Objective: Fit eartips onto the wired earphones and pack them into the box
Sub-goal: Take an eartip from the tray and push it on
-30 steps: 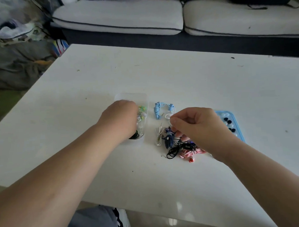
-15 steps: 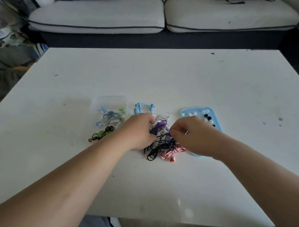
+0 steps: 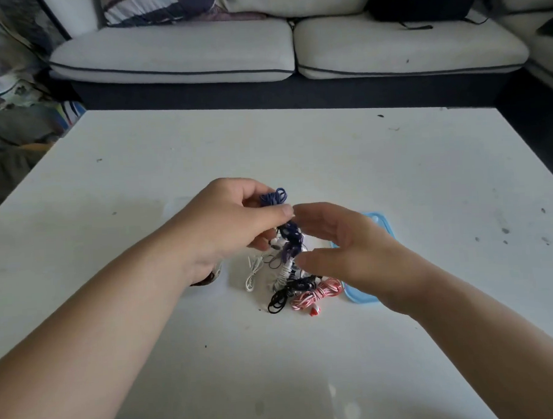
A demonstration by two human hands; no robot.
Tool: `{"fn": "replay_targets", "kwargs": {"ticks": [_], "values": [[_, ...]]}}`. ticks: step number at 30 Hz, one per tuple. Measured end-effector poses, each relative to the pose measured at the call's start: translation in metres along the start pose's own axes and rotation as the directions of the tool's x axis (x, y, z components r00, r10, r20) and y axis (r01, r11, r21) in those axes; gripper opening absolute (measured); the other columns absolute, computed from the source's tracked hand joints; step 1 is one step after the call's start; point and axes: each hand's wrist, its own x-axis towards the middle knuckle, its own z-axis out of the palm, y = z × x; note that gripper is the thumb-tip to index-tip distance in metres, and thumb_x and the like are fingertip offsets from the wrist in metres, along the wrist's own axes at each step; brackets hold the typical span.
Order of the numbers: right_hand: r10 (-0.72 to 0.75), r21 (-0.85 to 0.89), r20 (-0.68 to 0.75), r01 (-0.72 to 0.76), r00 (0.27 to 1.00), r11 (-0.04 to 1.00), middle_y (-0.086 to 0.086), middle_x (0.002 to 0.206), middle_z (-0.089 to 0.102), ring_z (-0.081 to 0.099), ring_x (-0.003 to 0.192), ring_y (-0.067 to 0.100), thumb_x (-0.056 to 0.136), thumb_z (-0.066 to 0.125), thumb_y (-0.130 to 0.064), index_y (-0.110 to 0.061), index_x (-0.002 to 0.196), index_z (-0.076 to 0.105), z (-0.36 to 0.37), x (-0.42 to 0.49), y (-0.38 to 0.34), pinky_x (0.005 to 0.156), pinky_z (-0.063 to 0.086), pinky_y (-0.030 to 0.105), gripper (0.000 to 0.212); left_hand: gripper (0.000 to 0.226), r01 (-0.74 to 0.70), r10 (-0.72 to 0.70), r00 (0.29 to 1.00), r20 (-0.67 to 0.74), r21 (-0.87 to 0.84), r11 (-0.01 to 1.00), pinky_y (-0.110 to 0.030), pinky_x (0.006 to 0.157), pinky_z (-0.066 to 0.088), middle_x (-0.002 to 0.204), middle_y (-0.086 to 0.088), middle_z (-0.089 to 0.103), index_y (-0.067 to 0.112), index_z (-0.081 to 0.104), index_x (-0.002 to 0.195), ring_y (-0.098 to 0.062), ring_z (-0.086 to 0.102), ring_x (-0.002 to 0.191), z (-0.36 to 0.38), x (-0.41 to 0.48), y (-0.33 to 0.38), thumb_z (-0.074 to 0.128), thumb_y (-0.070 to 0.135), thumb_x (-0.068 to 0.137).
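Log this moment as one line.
left hand: grips dark blue earphones | right hand: open beside them | red-striped earphones: on table

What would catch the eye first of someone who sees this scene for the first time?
The left hand holds up a bundle of dark blue earphones above the middle of the white table, with the right hand open just beside it. Under them lies a small heap of other earphones, among them a red-and-white striped pair and a black coil, next to a light blue tray.
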Motion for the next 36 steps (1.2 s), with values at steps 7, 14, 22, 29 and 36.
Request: {"fn": "replay_targets", "kwargs": {"ticks": [7, 14, 22, 29, 36], "values": [[-0.069, 0.217, -0.042, 0.077, 0.997, 0.973, 0.010, 0.091, 0.075, 0.066, 0.088, 0.035, 0.099, 0.063, -0.013, -0.013, 0.106, 0.072, -0.001, -0.005, 0.000, 0.093, 0.054, 0.054, 0.011, 0.013, -0.032, 0.073, 0.994, 0.079, -0.431, 0.902, -0.027, 0.067, 0.061, 0.082, -0.009, 0.069, 0.004, 0.068, 0.102, -0.018, 0.069, 0.069, 0.014, -0.009, 0.025, 0.073, 0.012, 0.092], [0.054, 0.547, -0.034, -0.026, 0.998, 0.837, 0.020, 0.088, 0.072, 0.074, 0.083, 0.035, 0.101, 0.056, -0.004, 0.000, 0.109, 0.069, -0.023, -0.016, -0.004, 0.088, 0.062, 0.049, 0.016, 0.019, -0.027, -0.012, 0.998, -0.067, -0.548, 0.836, -0.032, 0.063, 0.063, 0.089, -0.020, 0.067, 0.000, 0.062, 0.106, -0.027, 0.070, 0.065, 0.023, -0.002, 0.035, 0.054, -0.010, 0.093], [0.126, 0.594, -0.127, -0.026, 0.984, 0.804, 0.023, 0.092, 0.073, 0.074, 0.079, 0.035, 0.103, 0.055, -0.007, -0.002, 0.120, 0.067, -0.046, -0.029, 0.004, 0.073, 0.061, 0.035, 0.022, 0.024, 0.077, -0.040, 0.992, 0.116, -0.338, 0.938, -0.028, 0.074, 0.064, 0.081, -0.014, 0.072, 0.005, 0.075, 0.105, -0.022, 0.072, 0.071, 0.044, 0.001, 0.026, 0.069, -0.009, 0.086], [0.105, 0.454, -0.219, 0.006, 0.970, 0.891, 0.017, 0.096, 0.079, 0.078, 0.087, 0.035, 0.099, 0.062, -0.008, -0.003, 0.110, 0.060, -0.054, -0.039, 0.006, 0.078, 0.063, 0.035, 0.012, 0.022, 0.114, -0.075, 0.968, 0.239, -0.152, 0.982, -0.025, 0.051, 0.052, 0.077, -0.010, 0.067, 0.008, 0.065, 0.094, -0.022, 0.066, 0.061, 0.057, -0.003, 0.022, 0.074, -0.009, 0.083], [0.081, 0.148, -0.185, -0.054, 0.979, 0.988, 0.002, 0.086, 0.080, 0.077, 0.086, 0.021, 0.098, 0.066, -0.015, -0.015, 0.096, 0.076, -0.052, -0.042, 0.012, 0.085, 0.062, 0.036, 0.009, 0.032, 0.024, -0.074, 0.934, 0.350, 0.145, 0.989, -0.039, 0.080, 0.055, 0.089, -0.005, 0.075, 0.024, 0.072, 0.104, -0.018, 0.067, 0.077, 0.066, -0.004, 0.006, 0.087, 0.023, 0.076]]}}
